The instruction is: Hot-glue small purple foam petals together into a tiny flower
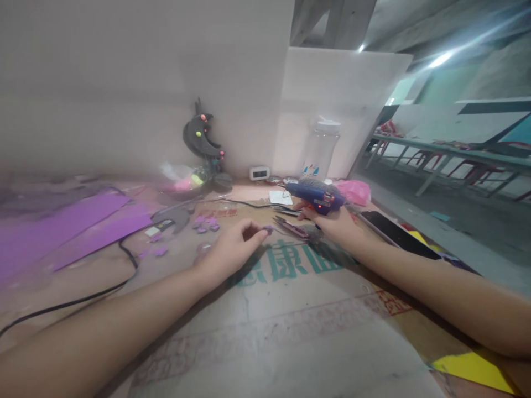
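Between thumb and forefinger, my left hand (236, 247) pinches a small purple foam piece (269, 229) just above the table. My right hand (327, 221) is wrapped round the handle of a blue glue gun (313, 194), its nozzle pointing left and a small red light lit on its side. Under and beside the right hand lies a pair of thread snips (292, 228), blades toward the left. Several more purple foam pieces (206, 223) lie beyond my left hand.
Purple foam sheets (99, 221) and a black cable (131, 260) spread at left. A dark crescent ornament (201, 135), small clock (259, 173) and clear bottle (321, 149) stand at the back. A phone (398, 235), pink bag (354, 192) and yellow sheet (473, 371) are at right.
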### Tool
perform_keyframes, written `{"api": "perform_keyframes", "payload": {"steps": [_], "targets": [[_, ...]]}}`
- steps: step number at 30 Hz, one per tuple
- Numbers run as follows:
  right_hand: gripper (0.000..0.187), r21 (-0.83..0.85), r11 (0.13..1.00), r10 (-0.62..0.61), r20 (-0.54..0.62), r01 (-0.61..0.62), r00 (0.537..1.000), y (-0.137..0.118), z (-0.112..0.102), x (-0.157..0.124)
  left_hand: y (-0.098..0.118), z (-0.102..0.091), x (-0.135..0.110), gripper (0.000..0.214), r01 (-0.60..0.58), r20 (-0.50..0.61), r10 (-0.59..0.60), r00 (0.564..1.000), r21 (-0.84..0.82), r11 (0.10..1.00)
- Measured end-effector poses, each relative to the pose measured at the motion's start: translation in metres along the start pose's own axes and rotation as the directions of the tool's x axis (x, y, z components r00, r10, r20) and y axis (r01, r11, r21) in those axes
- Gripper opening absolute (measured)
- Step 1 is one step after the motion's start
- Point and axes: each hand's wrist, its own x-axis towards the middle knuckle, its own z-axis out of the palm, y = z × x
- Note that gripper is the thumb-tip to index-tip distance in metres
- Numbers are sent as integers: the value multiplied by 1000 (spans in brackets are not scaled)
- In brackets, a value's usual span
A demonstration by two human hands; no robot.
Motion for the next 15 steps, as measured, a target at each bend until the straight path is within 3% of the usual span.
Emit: {"api": "perform_keyframes", "payload": {"steps": [5,12,15], "targets": [[29,-128,991,31,-11,-32,999,-7,5,-18,-4,-1,5,32,21,-53,-22,998,-12,1000],[28,-180,973,-124,129,146,984,-8,-2,-23,-4,-1,7,28,-25,-98,29,995,44,999],[27,-186,965,-161,139,185,977,-3,-3,-24,-2,-3,7,25,-27,-122,33,992,48,998]]}}
